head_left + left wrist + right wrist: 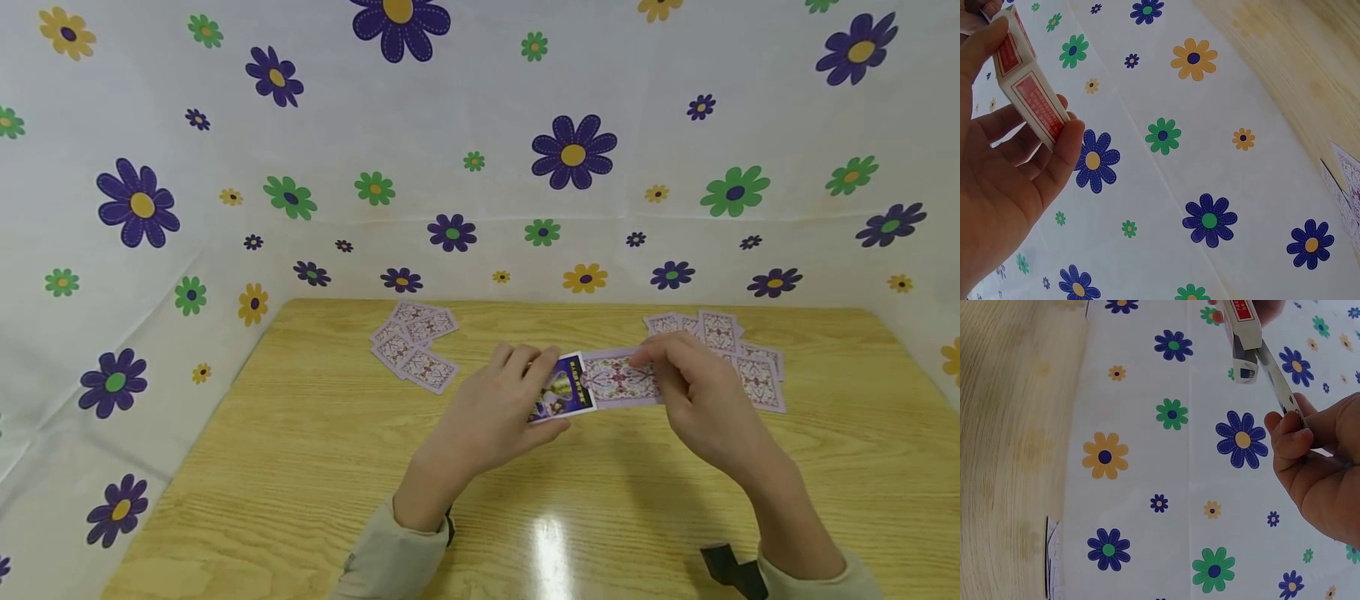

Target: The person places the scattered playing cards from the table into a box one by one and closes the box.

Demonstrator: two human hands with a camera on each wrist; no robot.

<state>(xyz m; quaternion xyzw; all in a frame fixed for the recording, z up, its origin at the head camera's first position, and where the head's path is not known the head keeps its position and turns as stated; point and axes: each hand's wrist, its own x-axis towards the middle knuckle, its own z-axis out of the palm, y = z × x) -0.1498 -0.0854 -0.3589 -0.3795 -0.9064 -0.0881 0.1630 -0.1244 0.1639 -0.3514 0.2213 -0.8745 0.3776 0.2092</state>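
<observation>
Over the middle of the wooden table (300, 467), my left hand (528, 379) grips a small purple card box (564, 390). A stack of pink-backed cards (618, 379) sticks out of the box to the right, and my right hand (660, 360) pinches that stack. In the left wrist view the box (1029, 94) shows red and white panels between my thumb and fingers (1063, 150). The right wrist view shows the box's end (1244, 337), with the thin edge of the cards (1277, 381) running down into my curled fingers (1294, 437).
Loose pink-backed cards lie face down in two spreads, one at the back left (416, 346) and one at the back right (738, 354). A white cloth with purple, green and yellow flowers (480, 167) walls the table at the back and both sides.
</observation>
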